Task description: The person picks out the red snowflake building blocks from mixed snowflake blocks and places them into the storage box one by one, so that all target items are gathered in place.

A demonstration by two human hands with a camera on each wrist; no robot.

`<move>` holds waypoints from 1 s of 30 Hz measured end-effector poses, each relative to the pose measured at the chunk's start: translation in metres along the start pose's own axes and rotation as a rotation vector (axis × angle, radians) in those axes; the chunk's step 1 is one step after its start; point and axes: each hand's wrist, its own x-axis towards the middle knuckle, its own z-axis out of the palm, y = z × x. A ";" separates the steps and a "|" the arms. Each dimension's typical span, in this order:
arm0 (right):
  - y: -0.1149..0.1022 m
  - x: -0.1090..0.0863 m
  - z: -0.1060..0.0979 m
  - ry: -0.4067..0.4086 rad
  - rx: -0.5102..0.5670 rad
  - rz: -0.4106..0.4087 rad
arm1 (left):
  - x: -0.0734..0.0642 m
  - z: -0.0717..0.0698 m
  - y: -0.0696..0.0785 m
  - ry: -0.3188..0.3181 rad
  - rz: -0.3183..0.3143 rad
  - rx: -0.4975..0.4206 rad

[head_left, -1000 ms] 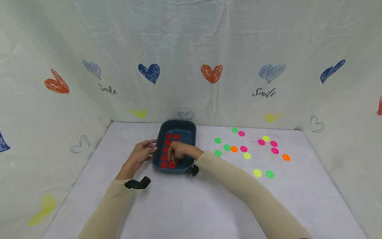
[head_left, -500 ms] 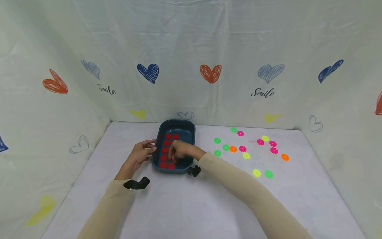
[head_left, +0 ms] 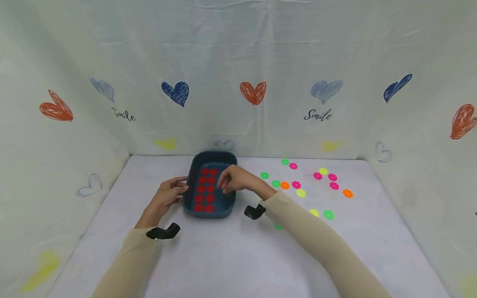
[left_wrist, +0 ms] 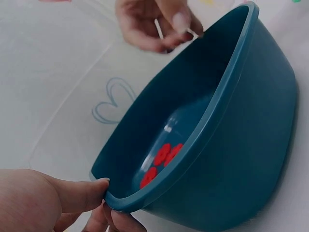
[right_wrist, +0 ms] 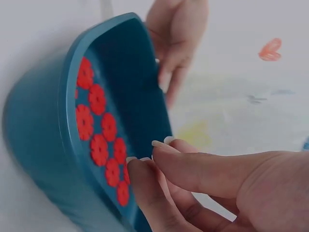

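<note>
A dark blue-green rectangular tub (head_left: 223, 213) stands at the back left of the table. Inside it, flat red flower-shaped pieces (head_left: 210, 198) lie in two columns along the left half of its floor. My left hand (head_left: 167, 194) holds the tub's left rim; in the left wrist view the thumb lies on the rim with fingers below it outside. Over the tub's right side hovers my right hand (head_left: 240, 180), its fingers loosely bent. Nothing shows between the fingertips (right_wrist: 164, 146) in the right wrist view.
Green, pink, orange and yellow flower-shaped pieces lie scattered on the right of the table, such as an orange piece (head_left: 348, 193) and a green piece (head_left: 328, 215). Another green piece (head_left: 278, 226) peeks out beside the right sleeve. A white curtain (head_left: 208, 54) with hearts surrounds the table.
My right hand has moved up and right, away from the front red pieces, uncovering the right column. The left hand keeps its hold on the rim. The head view has shifted slightly.
</note>
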 end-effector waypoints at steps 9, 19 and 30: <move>0.018 -0.033 -0.016 0.088 0.102 0.023 | -0.001 -0.001 -0.001 -0.014 -0.017 -0.005; 0.042 -0.073 -0.031 0.217 0.171 0.119 | 0.001 -0.001 0.000 -0.023 -0.025 -0.010; 0.077 -0.118 -0.050 0.321 0.278 0.145 | 0.001 -0.002 -0.001 -0.036 -0.021 -0.010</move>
